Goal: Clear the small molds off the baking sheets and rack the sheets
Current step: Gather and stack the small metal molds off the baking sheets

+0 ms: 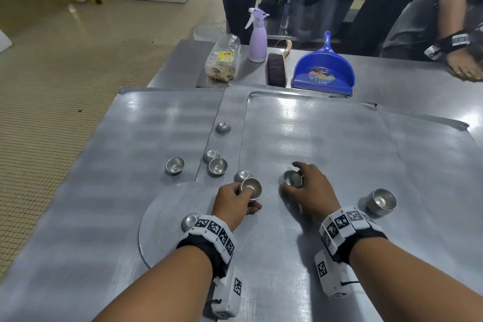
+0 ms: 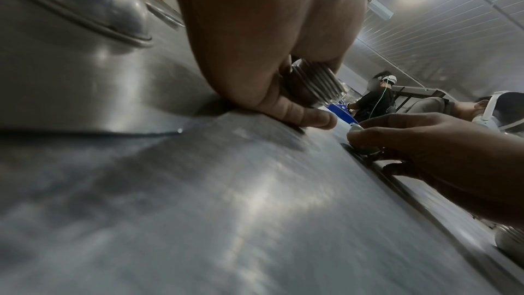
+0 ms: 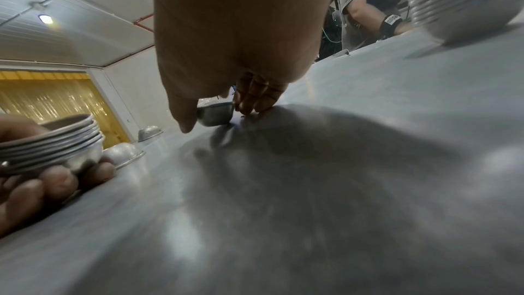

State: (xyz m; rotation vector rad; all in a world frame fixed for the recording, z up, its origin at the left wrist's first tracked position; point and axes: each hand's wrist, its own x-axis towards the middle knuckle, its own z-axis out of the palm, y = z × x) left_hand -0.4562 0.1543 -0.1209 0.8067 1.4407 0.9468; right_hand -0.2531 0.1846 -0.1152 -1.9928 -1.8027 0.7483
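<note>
My left hand (image 1: 250,198) grips a short stack of nested metal molds (image 1: 251,188), tilted just above the right baking sheet (image 1: 326,125); the stack's ribbed rims (image 2: 314,84) show between my fingers. My right hand (image 1: 290,177) curls thumb and fingers round a single small mold (image 1: 292,178) that sits on the same sheet, seen also in the right wrist view (image 3: 215,116). Several loose molds lie about: one (image 1: 242,174) right behind the stack, one (image 1: 175,165) on the left sheet (image 1: 156,125), a pair (image 1: 214,162), one farther back (image 1: 223,128) and one (image 1: 190,221) by my left wrist.
A taller stack of molds (image 1: 382,202) stands on the sheet right of my right wrist. A round metal disc (image 1: 162,217) lies under my left arm. Behind the sheets stand a blue dustpan (image 1: 324,73), a brush (image 1: 276,68), a purple spray bottle (image 1: 257,36) and a bagged loaf (image 1: 222,60). Another person's hand (image 1: 465,70) rests at the far right.
</note>
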